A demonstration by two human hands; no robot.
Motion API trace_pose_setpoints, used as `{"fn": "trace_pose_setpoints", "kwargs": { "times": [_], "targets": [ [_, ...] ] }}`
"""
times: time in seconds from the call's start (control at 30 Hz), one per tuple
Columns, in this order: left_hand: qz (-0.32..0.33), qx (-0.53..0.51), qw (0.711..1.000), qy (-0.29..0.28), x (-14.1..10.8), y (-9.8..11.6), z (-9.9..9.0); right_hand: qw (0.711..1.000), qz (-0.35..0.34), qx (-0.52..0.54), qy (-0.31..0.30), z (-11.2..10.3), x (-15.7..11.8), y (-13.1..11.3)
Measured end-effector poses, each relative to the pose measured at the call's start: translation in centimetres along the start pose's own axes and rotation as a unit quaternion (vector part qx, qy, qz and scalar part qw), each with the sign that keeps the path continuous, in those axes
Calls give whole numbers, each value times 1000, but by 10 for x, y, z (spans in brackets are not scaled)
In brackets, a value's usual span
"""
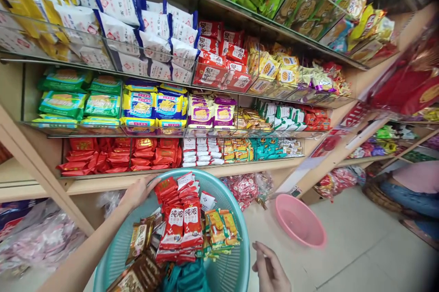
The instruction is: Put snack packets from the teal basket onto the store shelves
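A large teal basket (pixel 242 219) holds red packets (pixel 183 223), yellow-green packets (pixel 219 230), brown packets (pixel 137 273) and teal packets (pixel 188 278). My left hand (pixel 139 193) reaches over the basket's far left rim, its fingers beside the red packets; whether they grip the rim or a packet is hard to make out. Just outside the basket's right side, my right hand (pixel 269 267) has its fingers apart and slightly curled, with nothing in them.
Shelves with glass-fronted compartments (pixel 154 127) of wrapped snacks rise ahead. A pink basin (pixel 300 221) sits on the floor at right. Bagged goods (pixel 41 237) lie low at left. A person in jeans (pixel 408 196) is at the far right.
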State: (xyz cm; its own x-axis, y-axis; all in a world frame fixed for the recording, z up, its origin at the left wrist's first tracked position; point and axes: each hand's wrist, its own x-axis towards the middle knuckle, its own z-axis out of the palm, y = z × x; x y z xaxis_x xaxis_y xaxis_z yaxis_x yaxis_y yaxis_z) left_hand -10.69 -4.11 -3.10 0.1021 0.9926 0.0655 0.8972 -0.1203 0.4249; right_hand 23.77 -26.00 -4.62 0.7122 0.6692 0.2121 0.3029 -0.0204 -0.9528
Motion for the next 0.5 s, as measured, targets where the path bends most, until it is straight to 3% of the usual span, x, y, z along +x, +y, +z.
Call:
{"fn": "trace_pose_setpoints", "kwargs": {
  "times": [0.23,0.5],
  "targets": [
    [-16,9,1000,3,-6,6,-4,998,2,45,-39,14,5,-43],
    [-25,-4,1000,4,-15,12,-11,999,7,29,-30,22,-8,-55]
  ]
}}
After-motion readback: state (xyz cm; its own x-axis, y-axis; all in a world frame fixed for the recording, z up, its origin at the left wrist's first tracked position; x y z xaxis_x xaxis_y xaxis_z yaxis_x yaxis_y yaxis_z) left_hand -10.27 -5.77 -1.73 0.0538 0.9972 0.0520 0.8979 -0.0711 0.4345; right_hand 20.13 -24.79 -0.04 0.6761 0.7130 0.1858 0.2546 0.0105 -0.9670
